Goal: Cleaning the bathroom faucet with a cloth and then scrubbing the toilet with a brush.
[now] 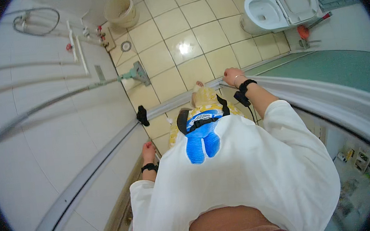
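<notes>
My right hand (233, 76) is curled beside the end of the sliding glass door (321, 69), above the metal floor track (183, 100). Whether its fingers touch the door's edge is unclear. A black band circles that wrist, and a small black device on a cord hangs below it. Low on the left is my left hand (149, 151), curled close to my side near the door frame; its fingers are too small to show any grip. One bare foot (199, 86) reaches the track, below yellow patterned trousers (205, 98).
A long-handled floor brush (137, 74) leans on the left wall. Against the frame is a black cloth item (142, 116). Farther off are a bucket (121, 12), a floor drain (126, 46), a toilet (263, 12) with raised lid, and a red plunger (303, 32) near it.
</notes>
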Demonstrator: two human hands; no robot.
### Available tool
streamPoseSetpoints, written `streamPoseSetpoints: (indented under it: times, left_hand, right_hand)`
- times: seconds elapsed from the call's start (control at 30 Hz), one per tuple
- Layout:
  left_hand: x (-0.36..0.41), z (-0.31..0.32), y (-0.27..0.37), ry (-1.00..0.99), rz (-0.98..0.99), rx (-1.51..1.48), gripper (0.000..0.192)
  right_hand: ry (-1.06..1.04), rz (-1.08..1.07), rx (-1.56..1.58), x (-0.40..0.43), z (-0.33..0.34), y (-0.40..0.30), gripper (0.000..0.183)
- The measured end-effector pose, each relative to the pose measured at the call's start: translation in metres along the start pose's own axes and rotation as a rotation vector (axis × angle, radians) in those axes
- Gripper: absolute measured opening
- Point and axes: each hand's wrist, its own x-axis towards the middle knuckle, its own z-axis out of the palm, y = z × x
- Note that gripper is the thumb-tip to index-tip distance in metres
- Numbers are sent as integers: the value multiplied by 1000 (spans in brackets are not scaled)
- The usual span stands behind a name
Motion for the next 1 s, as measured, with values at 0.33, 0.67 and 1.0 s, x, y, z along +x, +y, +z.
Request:
streamPoseSetpoints:
  times: [0.33,0.67,1.0]
  left_hand:
    - [85,12,121,-128,-43,-41,16]
    - [238,8,357,-249,126,206,18]
    - [369,48,635,-313,379,176,20]
  right_hand:
    - [-13,152,227,113,-122,23,31]
    - [30,388,513,199,-195,108,27]
    - [-71,589,422,263,-268,135,28]
